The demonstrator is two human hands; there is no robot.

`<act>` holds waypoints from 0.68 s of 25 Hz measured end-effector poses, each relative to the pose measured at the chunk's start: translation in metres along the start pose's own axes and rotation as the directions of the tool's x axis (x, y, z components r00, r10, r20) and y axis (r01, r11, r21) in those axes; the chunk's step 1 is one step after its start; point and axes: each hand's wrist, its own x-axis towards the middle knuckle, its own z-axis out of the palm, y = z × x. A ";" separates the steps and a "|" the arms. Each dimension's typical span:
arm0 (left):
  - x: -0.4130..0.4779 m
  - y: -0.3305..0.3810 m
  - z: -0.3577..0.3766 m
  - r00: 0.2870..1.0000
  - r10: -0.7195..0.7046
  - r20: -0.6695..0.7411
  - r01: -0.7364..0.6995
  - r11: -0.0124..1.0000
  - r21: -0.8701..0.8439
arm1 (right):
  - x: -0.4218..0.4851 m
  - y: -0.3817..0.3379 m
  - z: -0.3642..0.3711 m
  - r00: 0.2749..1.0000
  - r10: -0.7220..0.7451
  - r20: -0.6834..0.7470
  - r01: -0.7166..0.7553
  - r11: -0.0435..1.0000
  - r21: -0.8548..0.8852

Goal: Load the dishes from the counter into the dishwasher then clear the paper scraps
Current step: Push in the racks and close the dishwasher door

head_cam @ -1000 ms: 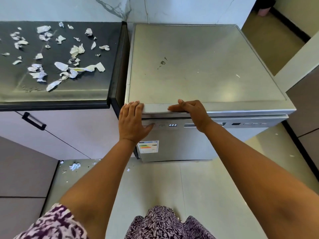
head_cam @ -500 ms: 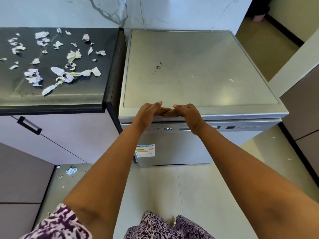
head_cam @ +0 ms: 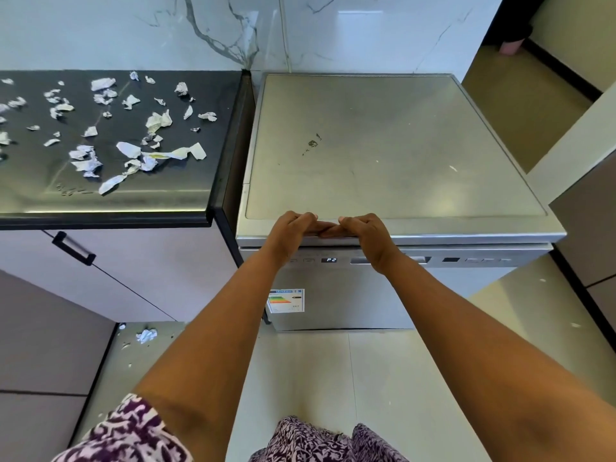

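Both hands are working at the near front lip of the silver, box-shaped steel dishwasher, which is standing just right of the black, glossy tabletop. The left hand and right hand are sitting side by side at mid-width, fingertips touching each other. The fingers of each are curling down onto the lip, and neither hand is carrying any loose item. The placement suggests the person is bracing on the top edge, or pressing there to seat the door. Which of the two it is cannot be told.

The flat silver door is showing no gap and is appearing closed. The small lit display on the control strip is reading "P2", which suggests a programme is being selected.

No dishes are showing on the tabletop, so the loading step is judged finished or nearly so. The crumpled white paper scraps are lying scattered across the tabletop, well left of the hands. One more crumpled white scrap is lying on the pale tiled floor below the cabinets. Clearing is not yet begun.
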 end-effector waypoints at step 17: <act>0.001 0.006 -0.001 0.995 -0.095 -0.030 0.097 0.993 0.071 | 0.004 0.001 0.001 0.996 0.080 -0.035 -0.081 0.996 -0.026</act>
